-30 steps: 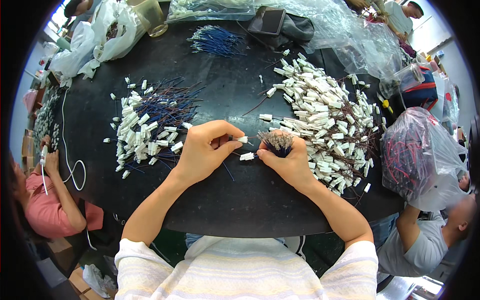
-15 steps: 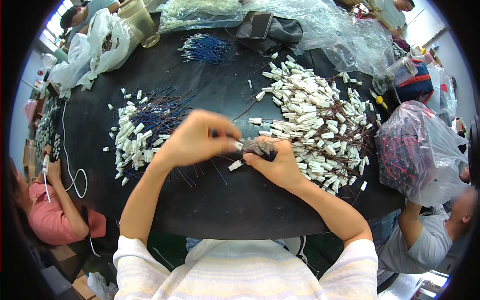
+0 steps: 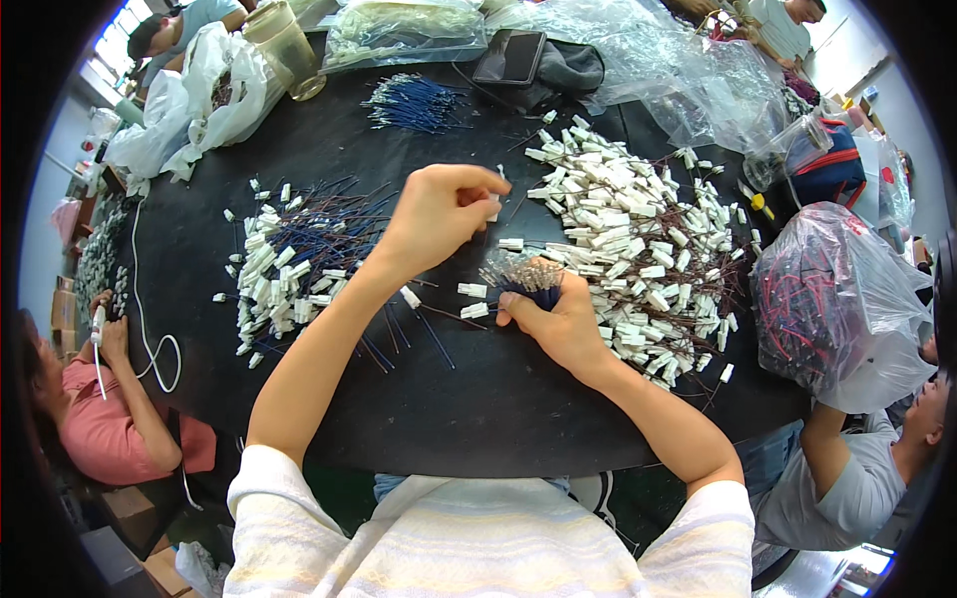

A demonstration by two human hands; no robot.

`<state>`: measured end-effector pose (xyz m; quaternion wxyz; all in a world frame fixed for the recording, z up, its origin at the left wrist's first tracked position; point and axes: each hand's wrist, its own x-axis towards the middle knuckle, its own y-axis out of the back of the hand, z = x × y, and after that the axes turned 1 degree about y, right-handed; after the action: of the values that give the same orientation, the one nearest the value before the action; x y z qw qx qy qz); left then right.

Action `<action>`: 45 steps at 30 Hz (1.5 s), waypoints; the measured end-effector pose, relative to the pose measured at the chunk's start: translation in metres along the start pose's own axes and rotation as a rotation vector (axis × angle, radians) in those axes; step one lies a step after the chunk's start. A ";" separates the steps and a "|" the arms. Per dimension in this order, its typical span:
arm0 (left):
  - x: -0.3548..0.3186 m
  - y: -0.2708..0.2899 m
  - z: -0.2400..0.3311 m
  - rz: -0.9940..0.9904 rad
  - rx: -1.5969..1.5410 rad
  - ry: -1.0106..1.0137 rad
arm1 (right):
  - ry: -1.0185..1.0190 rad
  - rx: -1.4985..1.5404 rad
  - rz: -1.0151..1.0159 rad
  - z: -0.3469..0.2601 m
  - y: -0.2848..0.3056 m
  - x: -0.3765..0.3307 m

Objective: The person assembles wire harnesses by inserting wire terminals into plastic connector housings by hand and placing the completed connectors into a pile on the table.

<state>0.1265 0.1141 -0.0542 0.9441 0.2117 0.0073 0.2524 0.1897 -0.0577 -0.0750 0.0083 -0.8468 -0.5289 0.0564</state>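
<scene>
Connector heap (image 3: 628, 239) beside right hand (image 3: 558, 319)

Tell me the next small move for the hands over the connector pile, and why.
Probably bring the left hand back down to the right hand. The left hand is raised over the pile of white connectors with a small white piece pinched at its fingertips, while the right hand rests on the black table gripping a bundle of blue wires, bare ends up. The two are apart.
</scene>
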 end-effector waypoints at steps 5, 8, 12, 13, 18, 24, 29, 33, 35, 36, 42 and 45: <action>-0.046 0.016 0.001 0.012 -0.301 0.203 | -0.007 -0.025 0.081 0.001 0.000 -0.002; -0.063 0.015 -0.008 0.030 -0.504 0.245 | 0.061 -0.035 0.098 0.003 -0.003 -0.002; -0.073 0.010 -0.011 0.028 -0.581 0.259 | 0.058 -0.039 0.108 0.002 -0.005 -0.001; -0.073 0.009 -0.011 0.022 -0.584 0.260 | 0.059 -0.034 0.115 0.002 -0.006 -0.002; -0.074 0.009 -0.010 0.009 -0.626 0.246 | 0.054 -0.075 0.113 0.005 -0.004 -0.001; -0.076 0.008 -0.011 0.018 -0.466 0.180 | 0.066 -0.066 0.120 0.004 -0.003 -0.001; -0.079 0.009 0.000 0.051 -0.288 0.149 | 0.064 -0.092 0.116 0.007 -0.003 0.000; -0.080 0.007 -0.003 0.054 -0.268 0.082 | 0.076 -0.150 0.095 0.007 -0.002 0.001; -0.079 0.010 0.001 0.062 -0.253 0.093 | 0.074 -0.153 0.089 0.007 -0.002 0.000; -0.079 0.011 0.002 0.067 -0.242 0.104 | 0.067 -0.157 0.096 0.006 -0.002 0.000; -0.078 0.010 -0.001 0.069 -0.220 0.042 | 0.038 -0.094 0.103 0.004 0.000 -0.002; -0.079 0.010 -0.005 0.063 -0.254 0.085 | 0.035 -0.104 0.099 0.003 0.001 -0.002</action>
<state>0.0524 0.0866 -0.0624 0.9538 0.0800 0.0085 0.2896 0.1895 -0.0603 -0.0776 -0.0289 -0.8720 -0.4884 0.0143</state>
